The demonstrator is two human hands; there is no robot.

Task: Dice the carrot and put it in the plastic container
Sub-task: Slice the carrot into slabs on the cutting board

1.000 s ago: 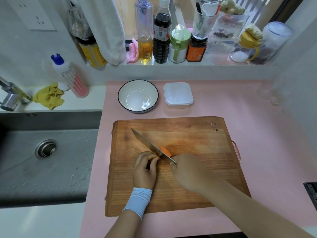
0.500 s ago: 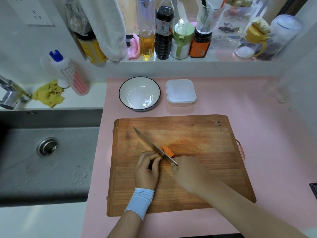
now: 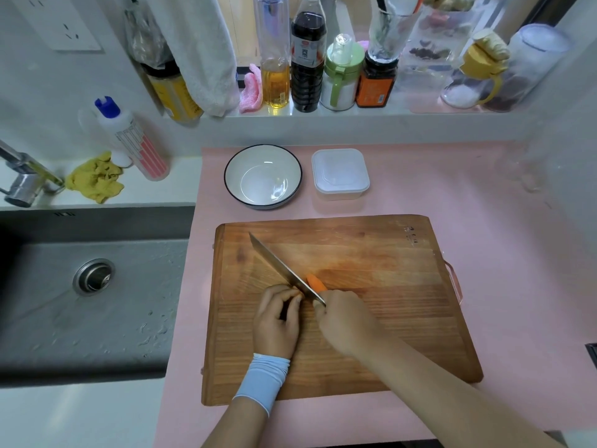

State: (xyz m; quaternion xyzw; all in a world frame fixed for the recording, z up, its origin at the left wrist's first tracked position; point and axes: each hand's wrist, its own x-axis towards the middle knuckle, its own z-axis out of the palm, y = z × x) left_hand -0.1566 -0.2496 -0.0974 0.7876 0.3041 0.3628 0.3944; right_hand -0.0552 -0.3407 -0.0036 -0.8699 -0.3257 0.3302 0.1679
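On the wooden cutting board (image 3: 371, 253) lies an orange carrot (image 3: 316, 282), only its right end showing past the knife blade (image 3: 277, 265). My right hand (image 3: 347, 321) grips the knife handle, the blade slanting up and left across the carrot. My left hand (image 3: 276, 321), with a light blue wristband, has its fingers curled on the carrot's hidden left part, right beside the blade. The clear plastic container (image 3: 340, 174), lid on, stands behind the board on the pink mat.
A white bowl (image 3: 263, 176) with a dark rim sits left of the container. A grey sink (image 3: 93, 286) lies to the left, with a faucet, yellow cloth and squeeze bottle behind it. Bottles and jars line the back ledge (image 3: 323, 108).
The hands and knife stay on the carrot in nearly the same place; the view has drifted slightly, so the board sits a little lower and right in frame.
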